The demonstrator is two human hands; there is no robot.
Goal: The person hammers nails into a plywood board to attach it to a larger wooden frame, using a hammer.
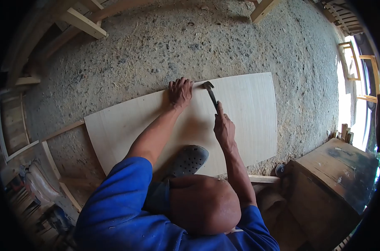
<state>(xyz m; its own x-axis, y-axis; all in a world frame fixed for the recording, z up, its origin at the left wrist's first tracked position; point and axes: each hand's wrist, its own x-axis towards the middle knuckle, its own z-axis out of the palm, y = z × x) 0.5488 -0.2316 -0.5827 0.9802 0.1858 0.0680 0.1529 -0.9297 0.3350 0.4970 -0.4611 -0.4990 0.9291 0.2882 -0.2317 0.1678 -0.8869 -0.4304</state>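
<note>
A pale plywood sheet [248, 121] lies at a slant across the floor in front of me. My left hand [181, 93] is at its far edge, palm down, with the fingers bent over the rim; the fingertips are partly hidden. In my right hand [225, 129] is a claw hammer [212, 94], gripped by its dark handle with the index finger stretched along it. The hammer's head is over the sheet near the far edge, just right of my left hand. I cannot make out a nail under it. A grey perforated clog [190, 160] on my foot rests on the sheet.
A wooden box [336, 167] with a stained top stands at the right. Light wooden frames [52, 159] lie at the left, and timber pieces [83, 23] jut in at the upper left. Another wooden leg [263, 10] stands at the top. Shavings litter the rough floor [156, 50].
</note>
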